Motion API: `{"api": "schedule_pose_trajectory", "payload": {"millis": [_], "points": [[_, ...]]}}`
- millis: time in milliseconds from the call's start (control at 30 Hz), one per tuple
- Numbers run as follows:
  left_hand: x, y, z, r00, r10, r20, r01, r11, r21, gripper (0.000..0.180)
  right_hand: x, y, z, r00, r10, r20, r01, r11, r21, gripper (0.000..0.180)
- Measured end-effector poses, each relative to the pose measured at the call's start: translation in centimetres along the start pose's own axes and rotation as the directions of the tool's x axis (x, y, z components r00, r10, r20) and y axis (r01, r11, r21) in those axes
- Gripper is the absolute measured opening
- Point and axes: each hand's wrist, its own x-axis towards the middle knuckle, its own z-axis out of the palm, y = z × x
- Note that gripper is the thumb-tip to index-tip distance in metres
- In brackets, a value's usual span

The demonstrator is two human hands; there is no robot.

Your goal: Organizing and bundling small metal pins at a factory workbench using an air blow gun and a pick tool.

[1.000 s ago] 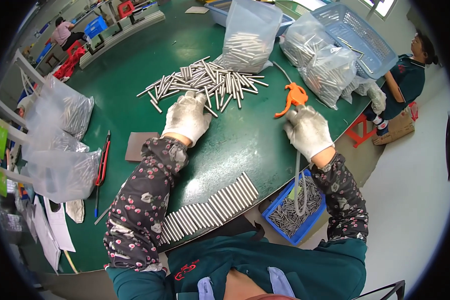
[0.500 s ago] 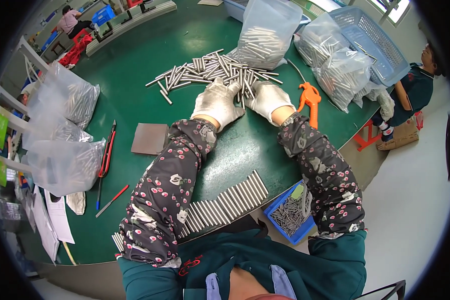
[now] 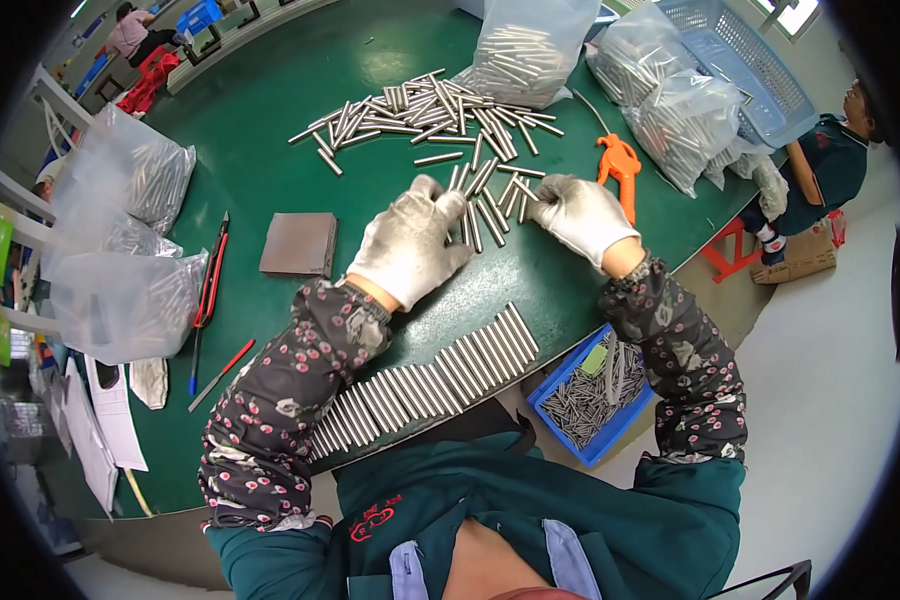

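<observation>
Small bunch of metal rods (image 3: pixel 488 203): short, thin, silver-grey cylinders, lying flat on the green desk (image 3: pixel 270 130), roughly side by side, ends pointing near-to-far with a slight tilt. They sit between the two gloved hands, left hand (image 3: pixel 410 245) touching the bunch's left edge, right hand (image 3: pixel 580 213) touching its right edge.

Loose pile of rods (image 3: pixel 420 115): same kind, scattered at mixed angles, some crossing, just beyond the bunch on the far side and running into it.

Neat row of rods (image 3: pixel 425 385): same kind, packed parallel and touching, forming a long slanted band along the near desk edge, rising from near-left to right.
</observation>
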Motion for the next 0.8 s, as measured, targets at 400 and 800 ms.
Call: {"api": "schedule_pose_trajectory", "payload": {"millis": [400,800], "points": [[0.2,-0.5,2.3,0.984,0.174,0.027,-0.176,0.98,0.089,0.013,-0.8,1.5,-0.8,0.991,0.024,-0.132,-0.045,0.986,-0.159,0.027],[0.4,-0.6,1.1,0.992,0.127,-0.012,-0.124,0.982,0.142,0.011,-1.9,2.4,-1.9,0.96,0.061,-0.273,-0.106,0.983,-0.151,0.024]]}}
